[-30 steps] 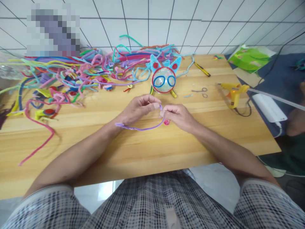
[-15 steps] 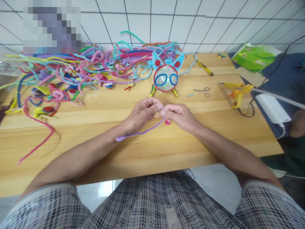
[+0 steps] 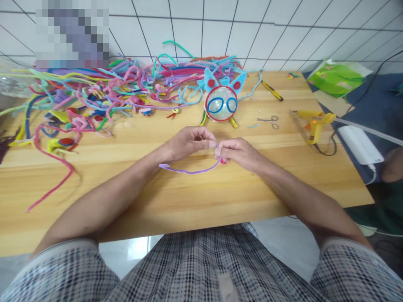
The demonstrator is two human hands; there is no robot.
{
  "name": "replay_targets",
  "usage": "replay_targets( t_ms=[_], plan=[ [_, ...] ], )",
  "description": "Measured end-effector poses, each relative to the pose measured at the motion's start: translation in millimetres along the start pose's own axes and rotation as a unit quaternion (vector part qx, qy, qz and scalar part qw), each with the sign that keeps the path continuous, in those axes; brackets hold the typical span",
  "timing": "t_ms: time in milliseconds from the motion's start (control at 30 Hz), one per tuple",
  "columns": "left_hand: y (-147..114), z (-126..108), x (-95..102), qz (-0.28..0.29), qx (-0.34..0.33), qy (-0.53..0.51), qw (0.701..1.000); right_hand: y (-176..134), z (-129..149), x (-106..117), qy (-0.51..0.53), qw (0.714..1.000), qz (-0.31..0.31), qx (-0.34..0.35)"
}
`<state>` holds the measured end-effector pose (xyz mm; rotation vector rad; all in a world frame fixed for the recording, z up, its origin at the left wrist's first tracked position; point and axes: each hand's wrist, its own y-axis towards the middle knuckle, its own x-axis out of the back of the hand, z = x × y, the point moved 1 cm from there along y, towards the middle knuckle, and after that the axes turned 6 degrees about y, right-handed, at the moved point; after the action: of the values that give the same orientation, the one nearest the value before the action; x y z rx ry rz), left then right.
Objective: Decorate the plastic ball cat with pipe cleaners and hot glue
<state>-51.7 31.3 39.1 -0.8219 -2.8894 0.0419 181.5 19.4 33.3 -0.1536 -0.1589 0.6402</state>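
Note:
Between my hands, over the wooden table (image 3: 189, 197), is a purple pipe cleaner (image 3: 195, 172). My left hand (image 3: 193, 142) pinches its upper end between thumb and fingertips. My right hand (image 3: 237, 152) is closed on it right beside, fingertips nearly touching the left ones. From there the pipe cleaner curves down and left to a folded-over tip. A small pink-red piece (image 3: 223, 161) shows under my right fingers, mostly hidden. Just beyond my hands stands a clear ball figure (image 3: 221, 104) with blue eye rings, a red rim, light-blue ears and yellow-green feet.
A heap of coloured pipe cleaners (image 3: 126, 90) spreads along the back left. A long pink one (image 3: 56, 157) trails toward the front. To the right are scissors (image 3: 270, 121), a yellow utility knife (image 3: 272, 91), a yellow glue gun (image 3: 315, 123), a green packet (image 3: 340, 77) and a white box (image 3: 360, 144).
The free end of the purple pipe cleaner has swung upward and bows more. My fingers have shifted slightly around the pinch. The view has moved a little.

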Motion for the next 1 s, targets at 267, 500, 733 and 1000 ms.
replay_targets(
  t_ms=[267,500,733,1000],
  plan=[
    [-8,7,-38.5,-0.107,0.027,-0.169,0.979,1,-6,-9,0.01,1.0,-0.02,0.021],
    [-7,23,-56.5,-0.127,0.089,-0.299,0.942,3,-11,-15,0.043,0.999,-0.02,0.015],
    [1,16,-22.1,-0.101,0.024,-0.152,0.983,0,-1,-1,0.037,0.999,-0.015,0.0],
    [0,12,-13.0,-0.078,-0.002,-0.021,0.997,0,-3,4,0.022,1.0,0.007,0.005]
  ],
)
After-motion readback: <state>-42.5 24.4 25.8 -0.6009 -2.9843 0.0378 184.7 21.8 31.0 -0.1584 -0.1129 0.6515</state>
